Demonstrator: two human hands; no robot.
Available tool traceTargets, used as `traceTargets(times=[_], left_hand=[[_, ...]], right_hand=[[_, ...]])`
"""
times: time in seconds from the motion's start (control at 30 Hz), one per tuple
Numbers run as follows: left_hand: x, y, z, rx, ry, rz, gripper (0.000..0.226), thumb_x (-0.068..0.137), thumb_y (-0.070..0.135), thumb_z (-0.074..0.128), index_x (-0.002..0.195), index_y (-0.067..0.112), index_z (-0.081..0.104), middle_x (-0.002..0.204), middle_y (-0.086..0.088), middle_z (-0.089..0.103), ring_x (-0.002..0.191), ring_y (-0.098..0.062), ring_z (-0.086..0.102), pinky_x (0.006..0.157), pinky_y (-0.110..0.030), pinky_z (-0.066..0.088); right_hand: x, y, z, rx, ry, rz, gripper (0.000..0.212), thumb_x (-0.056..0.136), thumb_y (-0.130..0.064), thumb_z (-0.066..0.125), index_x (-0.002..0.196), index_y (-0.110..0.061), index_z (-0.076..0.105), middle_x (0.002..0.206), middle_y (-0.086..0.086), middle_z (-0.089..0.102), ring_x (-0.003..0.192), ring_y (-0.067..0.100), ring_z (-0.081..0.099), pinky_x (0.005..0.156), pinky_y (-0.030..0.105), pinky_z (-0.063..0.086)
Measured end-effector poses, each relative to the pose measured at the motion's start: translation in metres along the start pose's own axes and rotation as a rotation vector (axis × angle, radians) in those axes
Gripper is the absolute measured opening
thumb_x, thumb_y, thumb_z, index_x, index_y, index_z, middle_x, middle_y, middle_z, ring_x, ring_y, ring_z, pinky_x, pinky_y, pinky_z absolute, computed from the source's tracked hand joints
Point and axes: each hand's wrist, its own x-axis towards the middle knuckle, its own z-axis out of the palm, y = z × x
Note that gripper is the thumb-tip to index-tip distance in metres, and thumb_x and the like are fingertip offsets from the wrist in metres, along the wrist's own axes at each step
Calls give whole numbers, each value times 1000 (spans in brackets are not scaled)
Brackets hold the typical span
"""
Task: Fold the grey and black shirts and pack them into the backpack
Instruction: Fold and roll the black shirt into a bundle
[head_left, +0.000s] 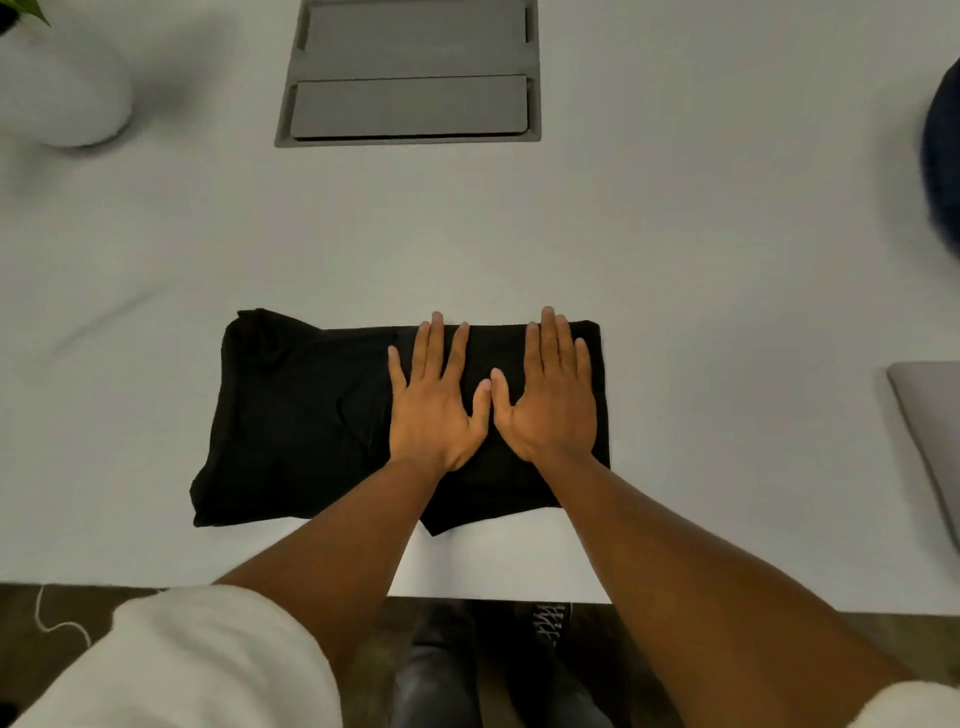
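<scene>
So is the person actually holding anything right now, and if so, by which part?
Nothing is held. The left hand and right hand lie flat, fingers straight, pressing on the right half of the folded black shirt on the table.

I noted the folded shirt (311, 415) lying on the table (675, 260), near its front edge. My left hand (436, 410) and right hand (550, 410) lay flat, side by side, on the shirt's right half. Behind the shirt sat a recessed cable hatch (410, 73). A plant pot (67, 88) stood far left; a laptop (930, 431) lay right of the shirt.
</scene>
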Motion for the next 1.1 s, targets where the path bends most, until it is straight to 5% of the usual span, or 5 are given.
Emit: traceTargets(times=[0.27,0.6,0.93,1.1], left_hand=[[-2,-8,-4,2,28,49,84,98,71,23,162,19,7,170,-6,-4,155,-18,-11,126,-53,0],[-6,-6,1,42,43,36,81,102,62,18,162,11,2,169,-9,-7,155,-20,-12,126,-52,2],[-24,2,6,-73,62,-171,80,102,60,20,161,10,1,169,-6,-7,155,-20,-13,127,-44,2],[-23,2,7,-90,69,-178,81,101,62,20,161,11,1,169,-6,-7,155,-22,-11,127,-44,3]], right_hand=[[4,-4,2,-17,63,156,79,98,-62,12,158,-10,11,165,12,-2,153,27,-6,123,48,6],[-30,1,7,-39,-19,-281,58,103,-36,12,156,-16,24,165,8,9,153,26,2,124,47,8],[-31,-5,6,8,15,183,81,96,-65,10,158,-13,8,166,7,-6,152,24,-10,123,48,1],[-30,-6,6,21,2,275,78,97,-63,12,158,-14,8,165,9,-7,152,28,-9,122,51,5]])
